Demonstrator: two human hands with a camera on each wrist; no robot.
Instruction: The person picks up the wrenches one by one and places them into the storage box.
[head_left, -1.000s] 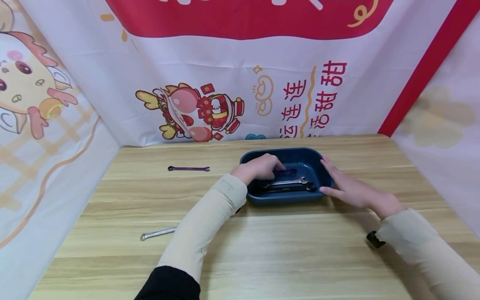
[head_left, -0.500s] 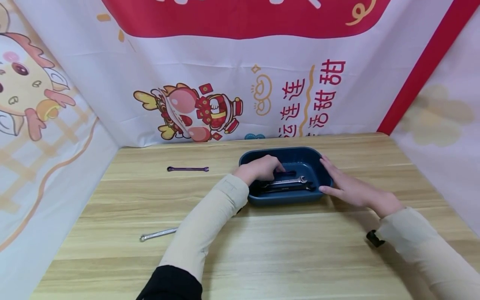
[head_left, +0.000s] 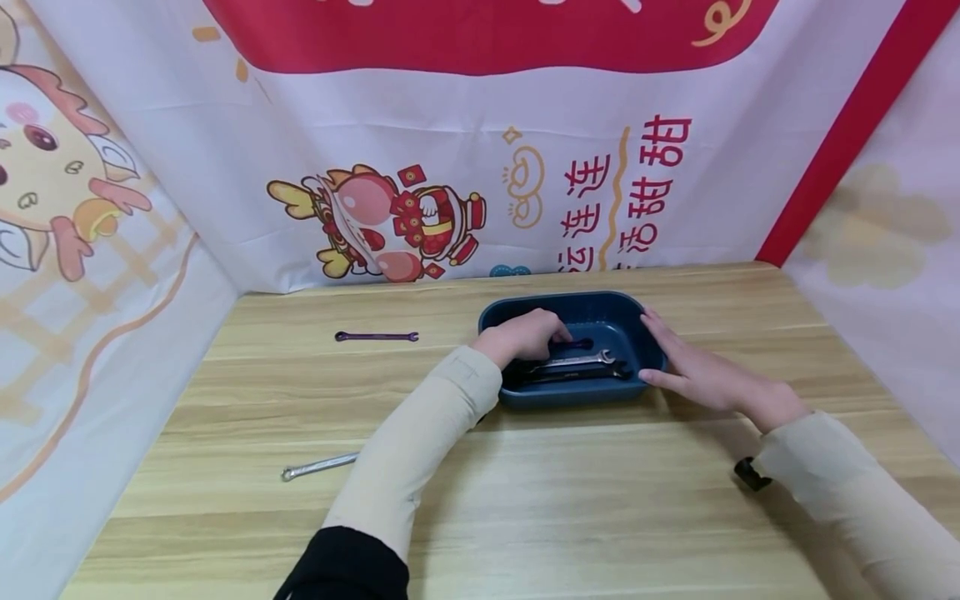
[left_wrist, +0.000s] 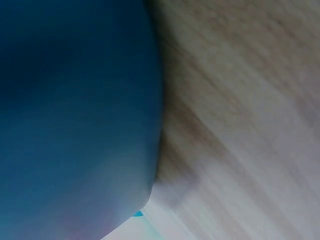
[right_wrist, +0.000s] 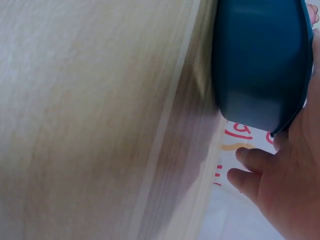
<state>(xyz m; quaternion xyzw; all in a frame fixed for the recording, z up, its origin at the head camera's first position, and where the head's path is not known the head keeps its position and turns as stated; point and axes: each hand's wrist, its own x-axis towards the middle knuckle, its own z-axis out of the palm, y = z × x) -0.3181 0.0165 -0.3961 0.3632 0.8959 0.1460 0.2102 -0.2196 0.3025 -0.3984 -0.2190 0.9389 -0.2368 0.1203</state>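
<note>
Navy tray (head_left: pixel 577 397) on wood-grain table (head_left: pixel 600 508), far side, right of centre. Left hand (head_left: pixel 528 332) over the tray's left end, fingers bent down at a dark purple wrench (head_left: pixel 581 343) inside; cannot tell whether pinched or merely touched, fingertips partly hidden. Nearer in same tray: silver wrench (head_left: pixel 576 361), then black wrench (head_left: pixel 581 376), both lying roughly left to right, left ends obscured. Right hand (head_left: pixel 697 375) spread wide, fingers and thumb at the tray's right end, touching the rim. Outside tray, far left of table: second purple wrench (head_left: pixel 377 337). Near left: second silver wrench (head_left: pixel 321 467), right end hidden behind left sleeve (head_left: pixel 420 450). Beyond table: printed white cloth (head_left: pixel 480 112).
</note>
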